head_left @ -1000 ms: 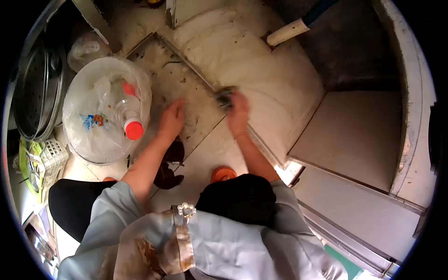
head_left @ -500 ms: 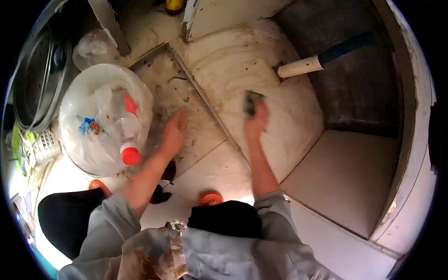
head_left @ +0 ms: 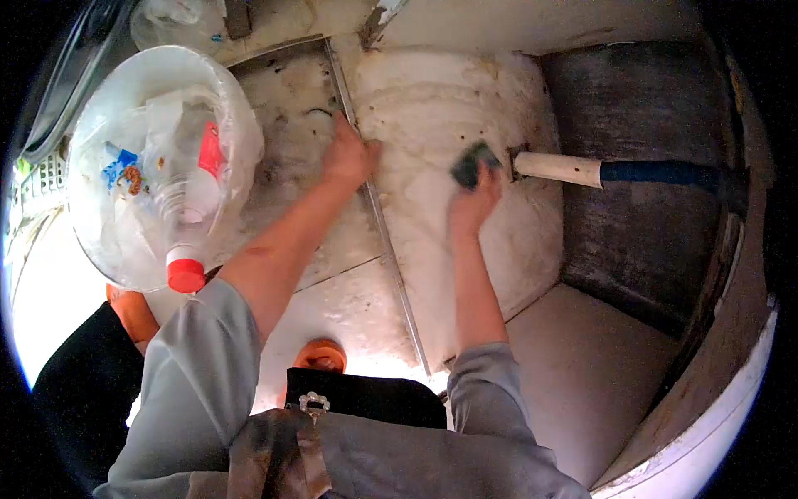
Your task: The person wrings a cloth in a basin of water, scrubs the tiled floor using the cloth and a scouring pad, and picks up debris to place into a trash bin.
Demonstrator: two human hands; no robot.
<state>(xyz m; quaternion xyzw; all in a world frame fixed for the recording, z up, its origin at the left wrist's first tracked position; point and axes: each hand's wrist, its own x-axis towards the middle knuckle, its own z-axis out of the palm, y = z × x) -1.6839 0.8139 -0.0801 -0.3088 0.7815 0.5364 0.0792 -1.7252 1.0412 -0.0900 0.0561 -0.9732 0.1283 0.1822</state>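
Note:
My right hand is closed around a dark green scouring pad, held against or just over the stained pale cabinet floor. Its fingers are slightly blurred. To the left, my left hand rests at the metal strip along the cabinet's front edge, with thumb and fingers apart and nothing seen in it. A thin dark curved piece lies on the dirty floor tile just beyond its fingertips.
A bin lined with clear plastic stands at left, holding a bottle with a red cap and wrappers. A white pipe with a dark blue section juts out right of the pad. A dark panel walls the right side.
My left hand has moved forward from above the floor tile to the metal strip. My right hand has carried the scouring pad right, nearer the pipe. The camera view has shifted too.

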